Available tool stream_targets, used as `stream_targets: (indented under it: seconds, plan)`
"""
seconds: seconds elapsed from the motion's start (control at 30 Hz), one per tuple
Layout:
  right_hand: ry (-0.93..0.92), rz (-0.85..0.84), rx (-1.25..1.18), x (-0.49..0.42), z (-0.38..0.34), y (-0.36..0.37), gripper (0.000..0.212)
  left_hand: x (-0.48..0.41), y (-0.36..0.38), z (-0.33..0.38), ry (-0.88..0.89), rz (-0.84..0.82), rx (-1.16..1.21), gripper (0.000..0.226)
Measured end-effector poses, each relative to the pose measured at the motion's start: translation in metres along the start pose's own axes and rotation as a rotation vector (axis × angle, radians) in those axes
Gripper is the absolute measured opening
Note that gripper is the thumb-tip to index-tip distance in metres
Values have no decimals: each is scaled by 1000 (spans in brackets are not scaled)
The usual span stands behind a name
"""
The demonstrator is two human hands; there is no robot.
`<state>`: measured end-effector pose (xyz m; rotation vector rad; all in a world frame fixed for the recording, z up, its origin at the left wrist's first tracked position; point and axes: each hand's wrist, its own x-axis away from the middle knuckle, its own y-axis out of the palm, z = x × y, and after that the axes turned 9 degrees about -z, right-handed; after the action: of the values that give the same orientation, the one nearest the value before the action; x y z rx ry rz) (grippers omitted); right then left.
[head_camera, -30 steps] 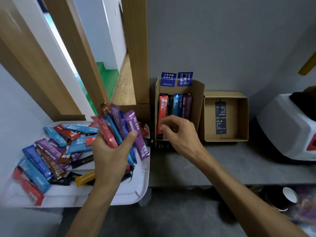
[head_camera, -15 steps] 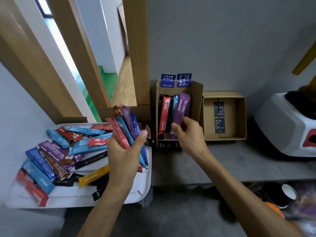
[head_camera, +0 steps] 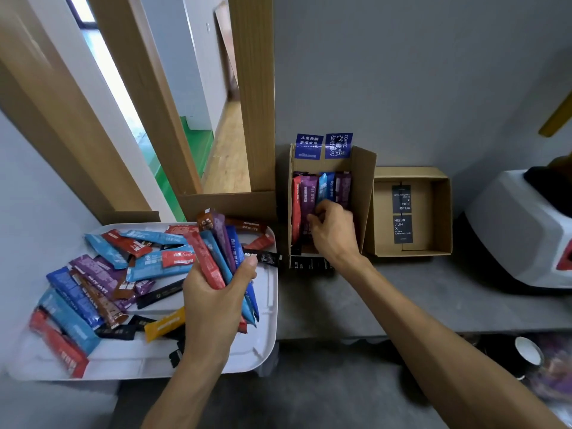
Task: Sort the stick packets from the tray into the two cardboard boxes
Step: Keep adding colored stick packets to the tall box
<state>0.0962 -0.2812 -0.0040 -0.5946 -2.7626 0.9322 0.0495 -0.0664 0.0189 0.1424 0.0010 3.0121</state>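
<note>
Left hand [head_camera: 213, 292] gripping packet bundle [head_camera: 221, 252], right hand [head_camera: 332, 230] pinching purple packet [head_camera: 308, 205] in taller box [head_camera: 362, 193]

Fanned bundle of glossy foil stick packets [head_camera: 216, 258], red, light blue, purple and brown, gripped upright in the left hand [head_camera: 213, 301]. Beneath and left of that hand, white rounded plastic tray [head_camera: 266, 335] strewn with loose packets in blue, red, purple, brown, black and one yellow [head_camera: 164, 325], lying flat and crisscrossed. Under the right hand [head_camera: 335, 232], tall open brown cardboard box [head_camera: 363, 187] with blue printed flaps, packed with upright red, purple and blue sticks; fingers touching a purple stick packet [head_camera: 308, 202] inside. Just right of that hand, low open brown cardboard box [head_camera: 441, 212], holding only two dark printed cards laid flat.
</note>
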Motion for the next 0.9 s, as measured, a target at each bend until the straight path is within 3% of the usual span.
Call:
stream_targets:
  seconds: [0.17,0.27,0.33,0.6,0.8,0.9]
  plan:
    - [23,-53,118,-3,3,-2,16,-1,-1,3,0,-23,21,37]
    - [29,-76,189,-7,0,-3,21,-2,-2,2,-4,-17,28,42]
    - [44,-68,162,-10,-1,-4,21,-3,-2,1,0,-10,19,51]
    - [1,-16,98,-6,-4,-4,16,-7,-3,2,17,-10,16,49]
    - [11,-34,89,-3,-6,-5,13,-6,-4,4,26,-26,28,30]
    - [-48,-9,-6,29,-14,-9,10,-6,-4,6,4,-45,77,30]
